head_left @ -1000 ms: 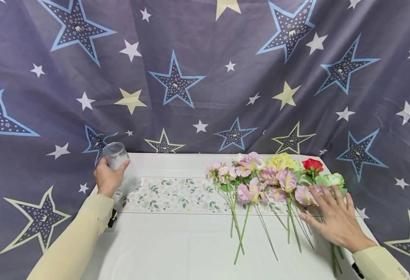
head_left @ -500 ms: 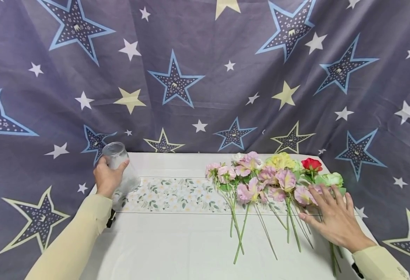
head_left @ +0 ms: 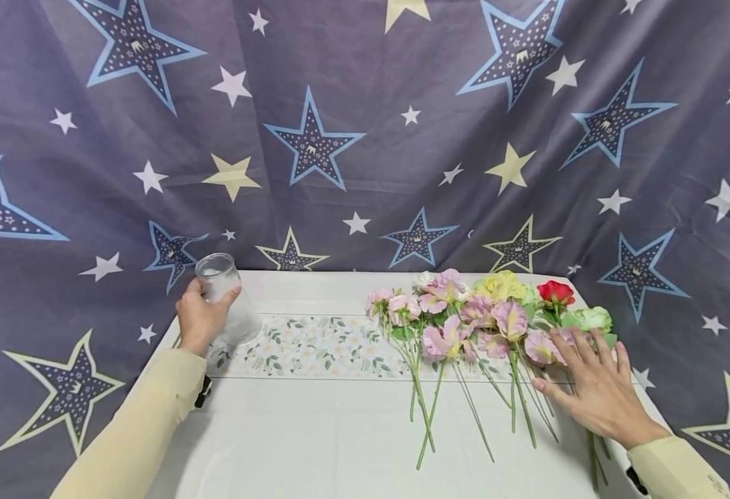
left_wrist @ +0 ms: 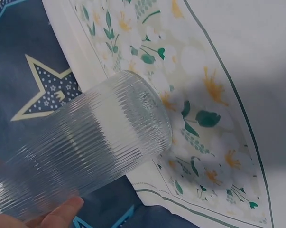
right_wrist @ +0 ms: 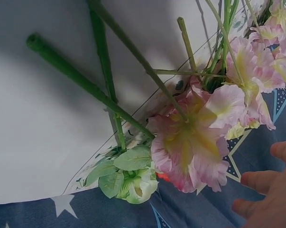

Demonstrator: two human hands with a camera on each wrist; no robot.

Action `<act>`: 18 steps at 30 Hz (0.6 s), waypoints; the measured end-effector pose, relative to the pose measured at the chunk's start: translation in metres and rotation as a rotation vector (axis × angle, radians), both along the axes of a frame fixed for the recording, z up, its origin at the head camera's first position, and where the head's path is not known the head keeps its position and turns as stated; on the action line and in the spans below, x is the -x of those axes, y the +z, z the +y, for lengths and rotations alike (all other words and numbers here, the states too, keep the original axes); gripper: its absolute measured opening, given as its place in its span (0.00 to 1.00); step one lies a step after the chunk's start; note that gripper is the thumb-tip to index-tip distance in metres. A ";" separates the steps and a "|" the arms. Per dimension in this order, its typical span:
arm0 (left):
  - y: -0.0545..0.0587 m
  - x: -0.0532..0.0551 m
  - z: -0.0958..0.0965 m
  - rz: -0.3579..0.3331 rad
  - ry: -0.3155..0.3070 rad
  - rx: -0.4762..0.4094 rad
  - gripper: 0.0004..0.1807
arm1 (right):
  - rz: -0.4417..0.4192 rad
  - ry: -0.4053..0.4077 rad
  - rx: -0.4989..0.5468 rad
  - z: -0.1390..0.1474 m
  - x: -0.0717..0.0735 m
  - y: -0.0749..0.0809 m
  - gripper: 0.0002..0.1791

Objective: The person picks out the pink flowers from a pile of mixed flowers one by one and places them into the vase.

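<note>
fingers (head_left: pixel 231 295) of left hand (head_left: pixel 202 320): clasping ribbed glass vase (head_left: pixel 241 324); right hand (head_left: pixel 602 396): fingers hanging apart, nearer flowers (head_left: pixel 509 321), whose stems (right_wrist: pixel 86 83) are pointing away from starry cloth (head_left: pixel 365 180).

Pink flowers (head_left: pixel 478 313), red flower (head_left: pixel 555 292), starry purple backdrop (head_left: pixel 365 69).

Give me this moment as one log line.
left hand: holds clear glass vase | right hand: spread near flowers, contact unclear | flowers: lying on table

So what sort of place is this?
Probably a makeshift indoor craft or filming corner: a starry curtain hangs behind and beside a white table, with loose flowers lying on it.
</note>
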State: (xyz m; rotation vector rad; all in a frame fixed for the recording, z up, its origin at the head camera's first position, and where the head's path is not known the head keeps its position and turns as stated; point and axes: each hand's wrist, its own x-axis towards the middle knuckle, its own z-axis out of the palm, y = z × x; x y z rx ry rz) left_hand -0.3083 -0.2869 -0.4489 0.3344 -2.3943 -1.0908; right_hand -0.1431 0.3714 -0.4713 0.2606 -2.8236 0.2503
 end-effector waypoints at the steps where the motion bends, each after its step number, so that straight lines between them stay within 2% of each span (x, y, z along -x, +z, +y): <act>1: 0.000 -0.001 0.002 0.001 -0.004 0.002 0.39 | 0.002 0.001 0.001 0.000 0.000 0.000 0.52; 18: -0.002 -0.009 0.026 0.026 -0.057 0.026 0.34 | -0.011 -0.005 0.009 -0.001 0.001 0.000 0.51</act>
